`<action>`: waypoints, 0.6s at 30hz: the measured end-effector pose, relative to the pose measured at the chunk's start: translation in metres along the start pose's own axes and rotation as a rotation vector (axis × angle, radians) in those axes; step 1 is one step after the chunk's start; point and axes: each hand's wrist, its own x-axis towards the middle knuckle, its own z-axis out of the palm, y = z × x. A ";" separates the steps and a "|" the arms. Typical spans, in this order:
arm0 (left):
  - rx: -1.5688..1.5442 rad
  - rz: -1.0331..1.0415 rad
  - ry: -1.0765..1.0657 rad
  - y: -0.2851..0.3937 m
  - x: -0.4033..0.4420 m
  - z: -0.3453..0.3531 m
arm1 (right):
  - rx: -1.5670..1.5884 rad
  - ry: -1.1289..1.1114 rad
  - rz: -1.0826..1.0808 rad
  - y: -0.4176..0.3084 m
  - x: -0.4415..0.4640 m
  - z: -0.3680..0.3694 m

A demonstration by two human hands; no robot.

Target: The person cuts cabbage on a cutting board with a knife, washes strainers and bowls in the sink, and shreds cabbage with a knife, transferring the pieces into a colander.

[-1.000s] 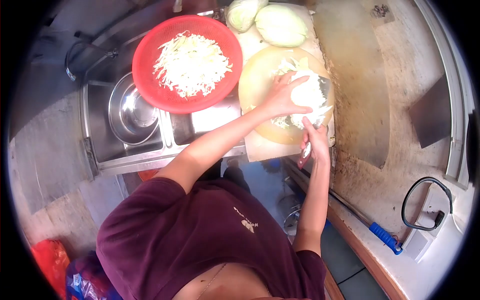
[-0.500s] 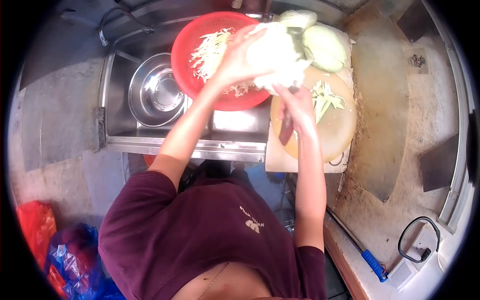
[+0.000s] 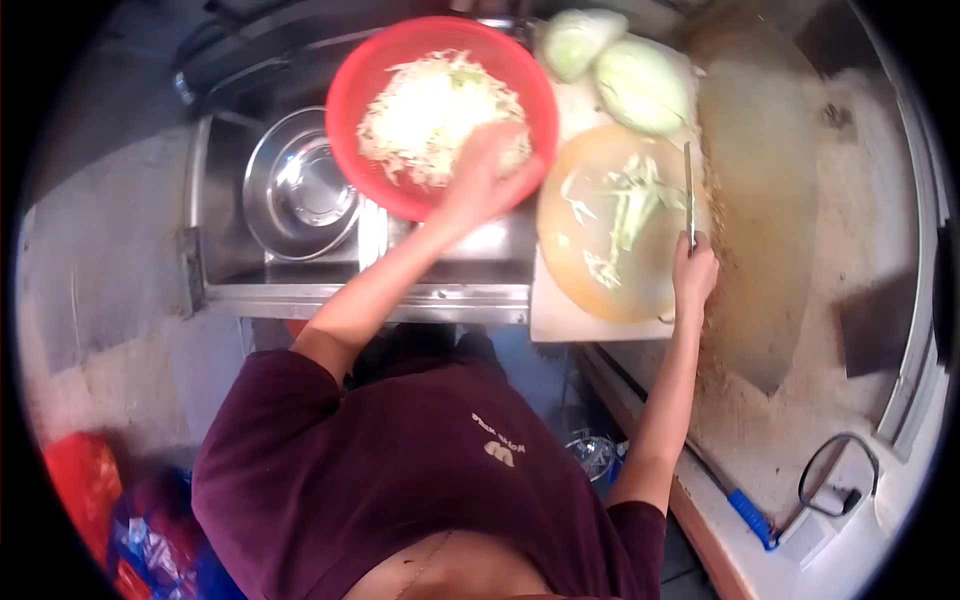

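Note:
My left hand (image 3: 487,172) is over the near right side of a red colander (image 3: 342,150), next to the shredded cabbage (image 3: 425,110) heaped in it. Motion smears its fingers, so I cannot tell whether they grip anything. My right hand (image 3: 697,268) is closed around the handle of a knife (image 3: 689,190), at the right edge of a round chopping board (image 3: 660,275). The blade points away from me. Several pale green cabbage pieces (image 3: 632,208) and some fine shreds (image 3: 602,268) lie on the board.
Two cabbages, one whole-looking (image 3: 642,88) and another (image 3: 582,45) behind it, sit beyond the board. A steel bowl (image 3: 262,215) stands in the sink (image 3: 225,240) at left. A blue-handled tool (image 3: 752,520) lies at lower right.
The shredded cabbage held between both hands is now in the colander. My right hand has moved right with the knife, its blade swung to point away. My left hand has dropped nearer.

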 end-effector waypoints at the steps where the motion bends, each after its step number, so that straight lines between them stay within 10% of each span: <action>1: -0.046 0.035 -0.138 0.016 -0.016 0.027 | -0.118 0.074 -0.014 0.021 0.002 0.002; 6: 0.191 0.196 -0.589 0.051 -0.083 0.127 | -0.237 -0.080 0.064 0.022 -0.010 0.027; 10: 0.296 0.258 -0.488 0.035 -0.073 0.154 | -0.102 -0.075 -0.126 -0.008 -0.051 0.028; 18: 0.204 0.373 -0.491 -0.005 0.031 0.171 | 1.239 -0.295 0.703 0.060 -0.141 0.011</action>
